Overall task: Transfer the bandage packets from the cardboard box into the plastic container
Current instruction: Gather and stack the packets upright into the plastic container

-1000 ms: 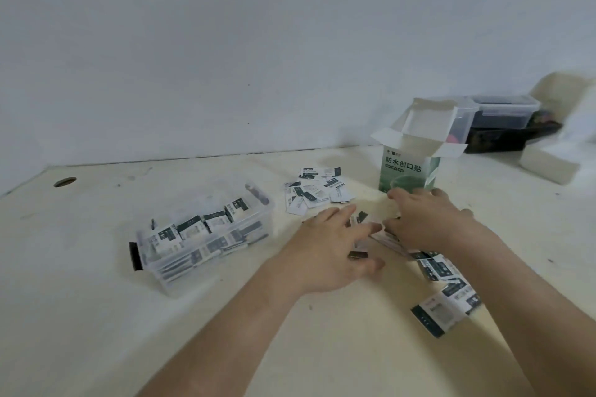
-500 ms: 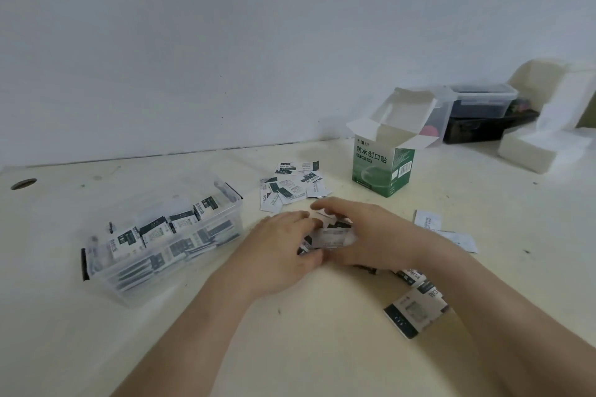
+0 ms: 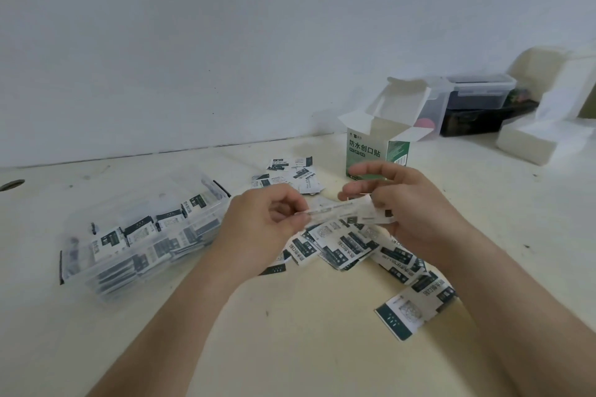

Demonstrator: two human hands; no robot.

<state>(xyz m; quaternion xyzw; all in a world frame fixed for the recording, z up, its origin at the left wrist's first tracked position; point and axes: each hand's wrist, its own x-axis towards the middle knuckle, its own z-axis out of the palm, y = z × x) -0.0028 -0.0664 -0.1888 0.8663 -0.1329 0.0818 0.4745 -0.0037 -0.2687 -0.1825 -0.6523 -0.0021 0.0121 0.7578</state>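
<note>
At the left edge of the frame there is a small dark hole (image 3: 12, 185) in the table (image 3: 290, 348). Next to it, in the middle left, sits the clear plastic container (image 3: 77, 255). It is full of bandage packets standing in rows.

The left hand (image 3: 258, 226) is in the middle of the frame, up off the table. Its thumb and bent fingers pinch the left end of a thin stack of packets (image 3: 342, 209). The right hand (image 3: 406, 206) pinches the other end, and its top fingers stick out loosely.

Under the hands a big pile of packets (image 3: 342, 245) lies flat on the table. A small pile of packets (image 3: 287, 179) lies behind the hands. The cardboard box (image 3: 377, 151) stands open behind the right hand, with its flaps up.

One lone packet (image 3: 409, 313) lies at the lower right. In the upper right are a clear tub (image 3: 477, 90) and white blocks (image 3: 532, 142).
</note>
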